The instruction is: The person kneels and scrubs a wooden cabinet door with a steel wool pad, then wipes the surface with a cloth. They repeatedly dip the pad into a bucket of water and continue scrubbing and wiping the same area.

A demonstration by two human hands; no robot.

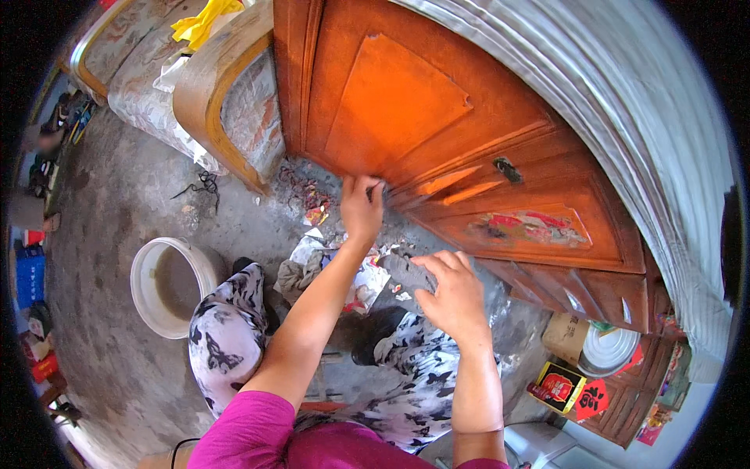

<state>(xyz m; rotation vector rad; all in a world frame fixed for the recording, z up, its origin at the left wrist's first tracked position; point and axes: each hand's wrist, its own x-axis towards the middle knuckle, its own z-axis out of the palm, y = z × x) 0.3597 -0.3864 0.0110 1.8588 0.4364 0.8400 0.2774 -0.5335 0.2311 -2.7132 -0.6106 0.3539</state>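
Note:
My left hand (362, 207) is stretched out to the lower edge of a reddish-brown wooden door (402, 98). Its fingers are curled together by the edge, and what they hold, if anything, is too small to make out. Nearer to me, my right hand (455, 295) hangs above the floor in front of the door's lower panels, fingers bent and apart with nothing between them. Under my left forearm lie a crumpled grey-brown cloth (295, 279) and torn paper scraps (367, 283). Red and dark debris (308, 190) is strewn along the foot of the door.
A white bucket (138, 281) of murky water stands left of my knee. Behind it is a wood-armed sofa (215, 94). Dark string (205, 187) lies on the concrete floor (109, 234). To the right, a slatted wooden stand (625, 410) bears a round metal tin (608, 349) and boxes.

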